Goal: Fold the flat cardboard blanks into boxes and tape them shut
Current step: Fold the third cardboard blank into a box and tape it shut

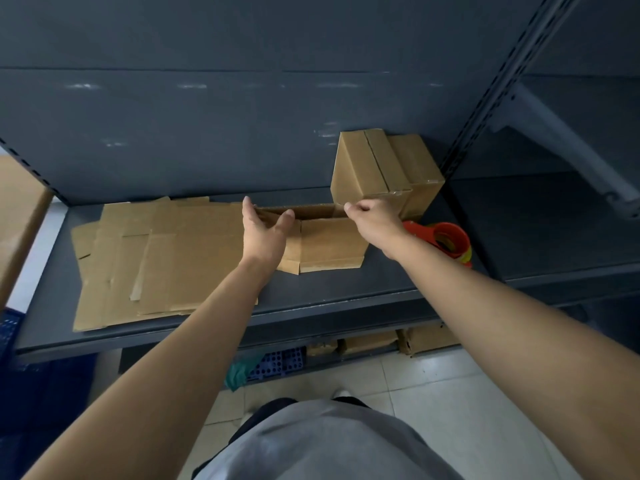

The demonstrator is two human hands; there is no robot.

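Box (329,244), half-opened, lies on the shelf (346,296) between both hands, long axis running hand to hand; left hand (265,233) spreads flat-fingered against its left end, right hand (372,220) pinches its far right corner.

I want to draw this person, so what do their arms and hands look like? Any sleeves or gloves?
The left arm and right arm are bare, with no sleeves showing. The left hand and right hand wear no gloves, and neither wrist has a watch or bracelet.
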